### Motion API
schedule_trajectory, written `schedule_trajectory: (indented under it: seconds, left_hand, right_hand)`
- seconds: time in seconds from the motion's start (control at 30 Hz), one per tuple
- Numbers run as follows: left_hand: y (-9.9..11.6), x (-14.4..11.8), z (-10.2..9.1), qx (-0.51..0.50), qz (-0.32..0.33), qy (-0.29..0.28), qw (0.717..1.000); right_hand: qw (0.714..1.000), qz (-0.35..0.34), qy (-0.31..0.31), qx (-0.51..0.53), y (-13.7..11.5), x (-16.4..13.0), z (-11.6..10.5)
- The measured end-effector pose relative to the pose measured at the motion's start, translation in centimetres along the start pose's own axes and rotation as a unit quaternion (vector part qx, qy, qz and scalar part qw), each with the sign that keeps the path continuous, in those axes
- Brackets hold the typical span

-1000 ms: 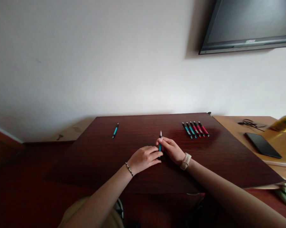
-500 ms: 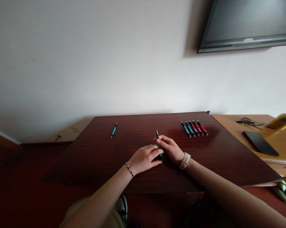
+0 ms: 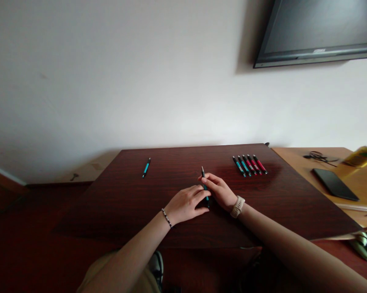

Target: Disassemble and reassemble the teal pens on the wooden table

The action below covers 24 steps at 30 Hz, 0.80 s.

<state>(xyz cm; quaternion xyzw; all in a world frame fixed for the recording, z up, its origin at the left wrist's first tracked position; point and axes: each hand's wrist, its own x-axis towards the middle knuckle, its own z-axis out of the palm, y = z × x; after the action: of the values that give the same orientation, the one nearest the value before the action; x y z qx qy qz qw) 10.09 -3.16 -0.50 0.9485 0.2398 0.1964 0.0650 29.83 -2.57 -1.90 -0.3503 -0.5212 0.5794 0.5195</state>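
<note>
Both my hands meet at the middle of a dark wooden table (image 3: 116,203). My left hand (image 3: 185,204) and my right hand (image 3: 220,190) grip one teal and black pen (image 3: 204,185) between them. Its upper end sticks out above my fingers and leans a little to the left. A single teal pen (image 3: 146,167) lies alone at the far left of the table. A row of several teal and red pens (image 3: 250,165) lies side by side at the far right. A bead bracelet circles my left wrist, a watch my right.
A lighter wooden desk (image 3: 363,187) adjoins on the right, carrying a black phone (image 3: 335,184), a tangled cable (image 3: 319,156) and a yellow object (image 3: 361,156). A dark screen (image 3: 317,30) hangs on the white wall. My knee shows below the table's front edge.
The pen in my hands has tilted from upright to leaning left, and its silver tip no longer shows. Both hands kept their place.
</note>
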Motion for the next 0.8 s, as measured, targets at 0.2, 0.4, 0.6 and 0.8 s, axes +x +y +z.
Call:
schedule_trajectory:
  seconds: [0.2,0.4,0.6,0.8]
  left_hand:
    - [0.2,0.1,-0.1,0.003,-0.007,-0.005,1.000]
    - [0.2,0.2,-0.1,-0.001,-0.012,-0.001,1.000]
    - [0.3,0.6,-0.2,-0.005,-0.008,0.008,1.000]
    - [0.7,1.5,-0.2,0.004,-0.027,0.010,1.000]
  right_hand:
    - [1.000,0.003,-0.001,0.024,0.1,0.0,0.0]
    - [1.000,0.002,0.002,0.025,0.2,-0.1,0.0]
    - [0.999,0.021,-0.003,0.026,-0.1,-0.2,0.2]
    - [0.998,0.035,0.022,0.054,-0.1,-0.1,0.1]
